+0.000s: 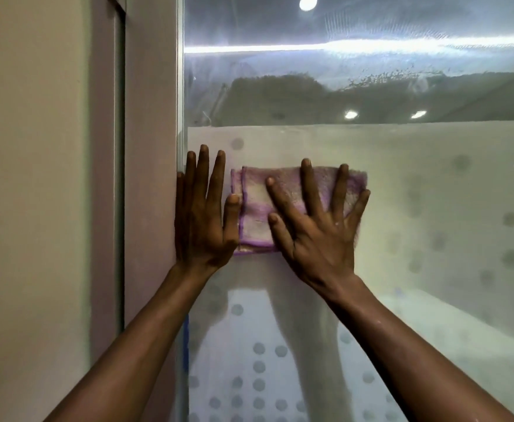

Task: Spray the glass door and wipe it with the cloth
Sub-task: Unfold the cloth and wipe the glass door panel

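The folded purple cloth (258, 208), soft, light and probably damp, lies pinned flat on the frosted glass door (432, 193) under the right hand (313, 226), its grip open with fingers spread, best pressed by palm, while the left hand (204, 214) lies flat, grip open, beside it.

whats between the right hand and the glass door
In the head view, the folded purple cloth lies between the right hand and the glass door; straight, spread fingers press it flat against the frosted band.

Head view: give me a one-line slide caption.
Right hand presses a purple cloth flat on the frosted glass door while the left hand braces open at the door's edge.
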Available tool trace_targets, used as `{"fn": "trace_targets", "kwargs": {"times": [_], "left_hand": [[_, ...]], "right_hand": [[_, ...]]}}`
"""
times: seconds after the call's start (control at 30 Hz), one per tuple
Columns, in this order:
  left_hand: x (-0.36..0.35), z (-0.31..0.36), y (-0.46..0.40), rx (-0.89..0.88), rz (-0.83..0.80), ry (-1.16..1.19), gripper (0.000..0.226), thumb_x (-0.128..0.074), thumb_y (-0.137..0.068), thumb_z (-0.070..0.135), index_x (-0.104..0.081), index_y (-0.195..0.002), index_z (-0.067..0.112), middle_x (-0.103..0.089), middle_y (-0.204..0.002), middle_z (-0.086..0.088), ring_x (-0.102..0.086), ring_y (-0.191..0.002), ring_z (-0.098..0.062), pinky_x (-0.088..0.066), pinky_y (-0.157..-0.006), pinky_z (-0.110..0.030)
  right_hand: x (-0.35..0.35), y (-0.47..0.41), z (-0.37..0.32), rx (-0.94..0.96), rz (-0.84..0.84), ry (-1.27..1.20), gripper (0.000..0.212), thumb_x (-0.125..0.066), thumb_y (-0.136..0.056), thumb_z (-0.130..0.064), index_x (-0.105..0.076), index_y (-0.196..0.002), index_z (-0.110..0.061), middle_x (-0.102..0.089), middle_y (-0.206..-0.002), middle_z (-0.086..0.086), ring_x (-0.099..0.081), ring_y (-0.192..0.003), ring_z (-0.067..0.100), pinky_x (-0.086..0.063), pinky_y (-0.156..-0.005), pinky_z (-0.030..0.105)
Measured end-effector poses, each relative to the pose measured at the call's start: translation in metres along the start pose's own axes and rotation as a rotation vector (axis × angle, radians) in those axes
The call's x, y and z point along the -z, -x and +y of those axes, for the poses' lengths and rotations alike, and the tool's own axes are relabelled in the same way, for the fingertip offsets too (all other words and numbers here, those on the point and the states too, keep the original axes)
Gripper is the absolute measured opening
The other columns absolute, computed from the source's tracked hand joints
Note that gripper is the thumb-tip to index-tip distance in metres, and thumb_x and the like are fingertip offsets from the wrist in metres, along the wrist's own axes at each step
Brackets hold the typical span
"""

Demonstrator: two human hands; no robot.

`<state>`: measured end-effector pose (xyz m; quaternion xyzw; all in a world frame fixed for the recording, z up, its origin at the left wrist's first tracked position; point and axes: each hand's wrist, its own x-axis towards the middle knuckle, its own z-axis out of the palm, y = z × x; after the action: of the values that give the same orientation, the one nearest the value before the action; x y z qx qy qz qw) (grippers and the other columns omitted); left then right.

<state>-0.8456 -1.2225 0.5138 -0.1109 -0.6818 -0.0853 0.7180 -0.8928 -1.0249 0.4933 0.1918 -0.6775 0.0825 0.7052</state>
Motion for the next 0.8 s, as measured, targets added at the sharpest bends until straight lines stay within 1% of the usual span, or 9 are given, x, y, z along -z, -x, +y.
{"fn": "trace_targets", "kwargs": {"times": [0.07,0.17,0.3,0.37,0.47,0.53,0.6,0.7,0.8], "left_hand": [[0.002,-0.001,0.003,-0.005,-0.023,0.002,0.066,-0.034,-0.105,0.04,-0.02,-0.166,0.019,-0.015,-0.176,-0.01,-0.007,-0.164,-0.027,-0.01,-0.133,-0.05],[0.002,0.006,0.018,-0.006,-0.083,-0.018,0.071,-0.041,-0.104,0.043,-0.017,-0.166,0.02,-0.009,-0.176,-0.009,-0.002,-0.165,-0.026,-0.007,-0.134,-0.051],[0.003,0.025,0.075,-0.039,-0.188,-0.038,0.075,-0.046,-0.101,0.043,-0.017,-0.167,0.022,-0.007,-0.177,-0.009,-0.001,-0.165,-0.026,-0.006,-0.134,-0.049],[0.005,0.03,0.103,-0.031,-0.231,-0.034,0.075,-0.047,-0.101,0.043,-0.017,-0.167,0.023,-0.007,-0.176,-0.01,-0.002,-0.165,-0.026,-0.008,-0.134,-0.05],[0.007,0.028,0.109,0.018,-0.219,0.001,0.072,-0.045,-0.102,0.042,-0.019,-0.166,0.021,-0.009,-0.176,-0.012,-0.004,-0.165,-0.027,-0.011,-0.133,-0.05],[0.007,0.027,0.099,0.027,-0.177,0.008,0.069,-0.04,-0.104,0.044,-0.02,-0.165,0.02,-0.011,-0.175,-0.014,-0.006,-0.164,-0.028,-0.012,-0.133,-0.049],[0.003,0.032,0.091,0.022,-0.157,-0.027,0.067,-0.038,-0.106,0.045,-0.02,-0.166,0.02,-0.012,-0.175,-0.015,-0.005,-0.164,-0.029,-0.009,-0.134,-0.048],[-0.007,0.048,0.095,-0.007,-0.168,-0.065,0.067,-0.036,-0.107,0.042,-0.014,-0.166,0.019,-0.013,-0.174,-0.017,-0.006,-0.164,-0.031,-0.004,-0.134,-0.044],[-0.016,0.057,0.108,0.002,-0.175,-0.12,0.066,-0.032,-0.108,0.044,-0.013,-0.166,0.019,-0.013,-0.174,-0.017,-0.005,-0.164,-0.031,-0.005,-0.134,-0.045]], "right_hand": [[0.001,0.043,-0.008,0.035,-0.034,-0.016,0.06,-0.041,-0.103,-0.062,-0.024,-0.16,-0.05,-0.02,-0.174,0.004,-0.008,-0.158,0.052,-0.007,-0.118,0.079],[0.006,0.113,-0.018,0.046,-0.149,-0.029,0.061,-0.042,-0.102,-0.063,-0.024,-0.159,-0.051,-0.016,-0.175,0.003,-0.006,-0.158,0.05,-0.005,-0.118,0.08],[0.024,0.195,-0.025,-0.01,-0.303,-0.048,0.061,-0.044,-0.101,-0.064,-0.027,-0.158,-0.052,-0.014,-0.175,0.002,-0.007,-0.158,0.05,-0.007,-0.118,0.081],[0.033,0.212,-0.029,-0.04,-0.347,-0.068,0.061,-0.045,-0.1,-0.064,-0.028,-0.158,-0.052,-0.014,-0.175,0.001,-0.007,-0.158,0.05,-0.01,-0.117,0.081],[0.037,0.18,-0.028,-0.117,-0.318,-0.078,0.067,-0.049,-0.098,-0.056,-0.026,-0.16,-0.048,-0.013,-0.175,0.007,-0.003,-0.158,0.053,-0.008,-0.117,0.081],[0.035,0.125,-0.021,-0.252,-0.24,-0.07,0.071,-0.048,-0.095,-0.051,-0.024,-0.161,-0.045,-0.012,-0.175,0.011,0.0,-0.156,0.056,-0.006,-0.119,0.079],[0.03,0.063,-0.01,-0.372,-0.178,-0.067,0.071,-0.044,-0.095,-0.05,-0.022,-0.162,-0.043,-0.011,-0.175,0.013,0.0,-0.156,0.056,-0.003,-0.12,0.078],[0.02,0.017,0.0,-0.357,-0.142,-0.063,0.067,-0.036,-0.099,-0.054,-0.021,-0.163,-0.041,-0.01,-0.174,0.016,-0.004,-0.161,0.044,-0.002,-0.121,0.075],[0.015,0.048,-0.001,-0.298,-0.113,-0.057,0.062,-0.034,-0.103,-0.055,-0.023,-0.163,-0.041,-0.013,-0.174,0.015,-0.008,-0.162,0.035,-0.007,-0.122,0.072]]}}
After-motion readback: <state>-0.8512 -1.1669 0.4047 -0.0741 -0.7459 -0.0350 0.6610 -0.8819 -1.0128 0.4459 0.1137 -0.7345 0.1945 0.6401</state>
